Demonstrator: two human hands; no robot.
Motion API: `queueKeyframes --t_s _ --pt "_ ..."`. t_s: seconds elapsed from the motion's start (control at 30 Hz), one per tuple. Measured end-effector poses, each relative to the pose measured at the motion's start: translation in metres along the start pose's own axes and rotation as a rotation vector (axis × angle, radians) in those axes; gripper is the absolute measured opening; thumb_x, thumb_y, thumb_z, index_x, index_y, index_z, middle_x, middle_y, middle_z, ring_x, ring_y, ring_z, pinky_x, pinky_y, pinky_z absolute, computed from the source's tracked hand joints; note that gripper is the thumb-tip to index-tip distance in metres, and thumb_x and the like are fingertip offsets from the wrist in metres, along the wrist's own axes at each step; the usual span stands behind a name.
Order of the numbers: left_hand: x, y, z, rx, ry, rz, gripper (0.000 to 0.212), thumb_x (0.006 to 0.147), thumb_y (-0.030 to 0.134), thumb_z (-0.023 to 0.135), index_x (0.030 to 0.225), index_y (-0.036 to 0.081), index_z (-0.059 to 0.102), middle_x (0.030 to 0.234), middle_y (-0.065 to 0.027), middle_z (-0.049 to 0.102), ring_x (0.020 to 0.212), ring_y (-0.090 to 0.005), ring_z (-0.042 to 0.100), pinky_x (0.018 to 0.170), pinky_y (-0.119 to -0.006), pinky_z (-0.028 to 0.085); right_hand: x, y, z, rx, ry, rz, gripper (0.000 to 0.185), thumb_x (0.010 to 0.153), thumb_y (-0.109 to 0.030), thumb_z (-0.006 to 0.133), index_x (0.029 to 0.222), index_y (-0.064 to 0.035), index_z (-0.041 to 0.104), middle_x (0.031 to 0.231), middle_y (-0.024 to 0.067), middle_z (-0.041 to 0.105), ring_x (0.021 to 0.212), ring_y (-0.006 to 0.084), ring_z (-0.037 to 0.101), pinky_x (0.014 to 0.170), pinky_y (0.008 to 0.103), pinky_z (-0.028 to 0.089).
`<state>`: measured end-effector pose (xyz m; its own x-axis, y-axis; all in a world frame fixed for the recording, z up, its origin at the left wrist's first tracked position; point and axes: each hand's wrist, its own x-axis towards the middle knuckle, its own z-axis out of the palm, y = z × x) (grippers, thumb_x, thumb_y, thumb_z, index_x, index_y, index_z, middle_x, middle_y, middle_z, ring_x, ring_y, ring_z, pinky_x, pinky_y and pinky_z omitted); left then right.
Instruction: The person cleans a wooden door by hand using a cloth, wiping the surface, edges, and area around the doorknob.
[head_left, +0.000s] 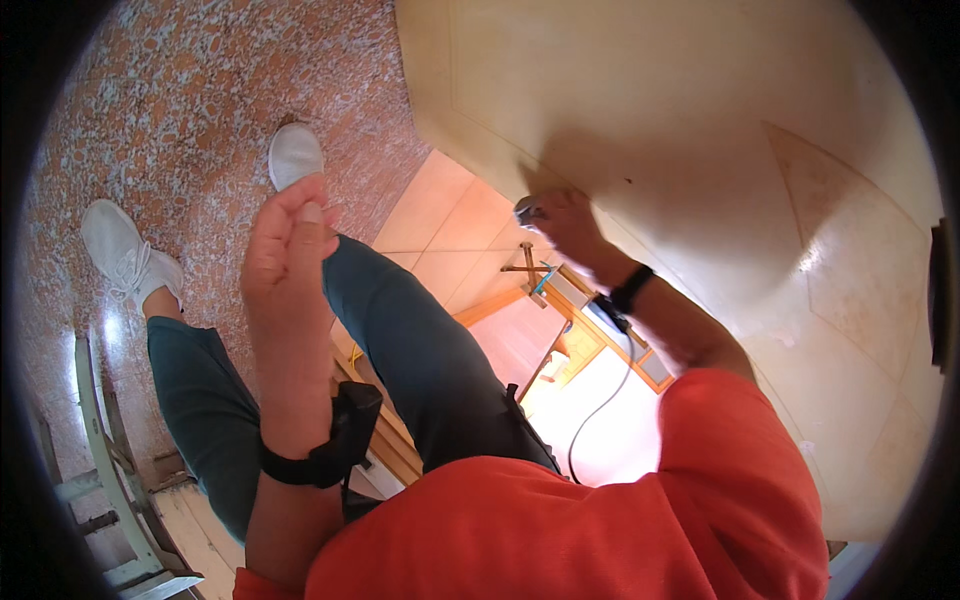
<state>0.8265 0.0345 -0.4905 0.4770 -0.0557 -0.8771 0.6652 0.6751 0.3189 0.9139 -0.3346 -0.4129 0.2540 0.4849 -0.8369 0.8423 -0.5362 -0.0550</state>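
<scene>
On the left side of the view my left hand (289, 244) is raised in front of my legs, its fingers curled and the thumb pressed against them. Nothing shows between the fingers, and a black strap with a dark device (352, 420) circles that wrist. My right hand (570, 225) grips a small grey and dark object (527, 214) whose kind is hard to make out. That hand is close to the pale beige tiled wall (675, 82), where its shadow falls; whether the object touches the wall is unclear.
Under my white shoes (296, 156) lies a mottled brown and white surface (187, 97), beside plain orange tiles (442, 202). A ladder-like frame (94, 420) stands at lower left. Beyond my right arm are a crossed wooden stand (529, 270) and a wood-framed opening (652, 367). A cable (626, 375) hangs from my right wrist.
</scene>
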Motion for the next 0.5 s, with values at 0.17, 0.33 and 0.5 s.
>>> queueKeyframes --t_s 0.17,0.33,0.5 --pt "-0.001 0.014 0.006 0.010 0.028 0.055 0.026 0.095 0.017 0.045 0.114 0.003 0.056 0.106 -0.0058 0.059 0.096 -0.0123 0.055 0.083 -0.026 0.043 0.019 0.035 -0.166 -0.161 0.356 0.081 0.031 0.072 -0.005 0.057 0.099 -0.0181 0.066 0.090 0.0065 0.057 0.085 0.0251 0.055 0.072 0.0398 0.044" --pt "0.002 0.015 -0.006 0.030 0.006 0.076 0.026 0.095 0.018 0.046 0.114 0.003 0.057 0.106 -0.0057 0.059 0.097 -0.0125 0.055 0.083 -0.026 0.043 0.031 0.047 -0.239 -0.584 0.542 0.154 0.042 0.068 0.000 0.059 0.104 -0.0217 0.066 0.093 0.0056 0.058 0.076 0.0265 0.052 0.065 0.0382 0.043" --pt "0.014 0.003 -0.015 0.067 -0.015 0.087 0.025 0.094 0.017 0.048 0.115 0.005 0.057 0.104 -0.0047 0.059 0.097 -0.0126 0.055 0.082 -0.026 0.042 -0.020 0.018 -0.159 -0.419 0.239 0.122 0.034 0.070 -0.012 0.057 0.104 -0.0174 0.061 0.098 0.0058 0.054 0.087 0.0238 0.051 0.073 0.0391 0.040"
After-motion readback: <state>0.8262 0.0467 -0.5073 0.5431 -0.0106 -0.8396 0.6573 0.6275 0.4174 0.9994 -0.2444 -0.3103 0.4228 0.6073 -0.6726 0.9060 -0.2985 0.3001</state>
